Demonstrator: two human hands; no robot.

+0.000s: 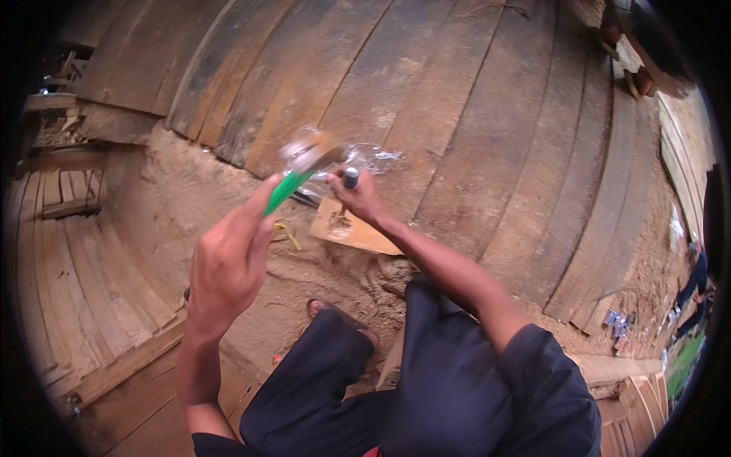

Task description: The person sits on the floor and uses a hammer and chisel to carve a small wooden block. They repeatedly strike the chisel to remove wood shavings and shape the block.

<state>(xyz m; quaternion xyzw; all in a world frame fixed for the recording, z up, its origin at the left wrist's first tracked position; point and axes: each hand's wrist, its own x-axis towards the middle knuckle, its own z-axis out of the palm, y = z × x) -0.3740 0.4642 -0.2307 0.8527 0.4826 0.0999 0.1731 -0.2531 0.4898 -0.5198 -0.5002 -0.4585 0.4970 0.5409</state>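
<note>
Currently, the left hand (227,259) is raised on an upright forearm, fingers wrapped around a green-handled hammer (283,192) whose head is blurred; the right hand (360,201), its forearm slanting from lower right, is clenched around a dark-topped tool (350,178) above a pale wooden piece (367,238) near broad planks (487,152)

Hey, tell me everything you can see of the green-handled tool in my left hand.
The green-handled tool has a slim, straight, bright green handle; its material is unclear. Your left hand grips the handle's lower part, and it slants up and rightward in the picture, toward your right hand. Its far end is badly blurred, with dark and pale silvery tones, so shape and material can't be made out. Whether it touches anything beyond your left hand, I can't tell.
</note>
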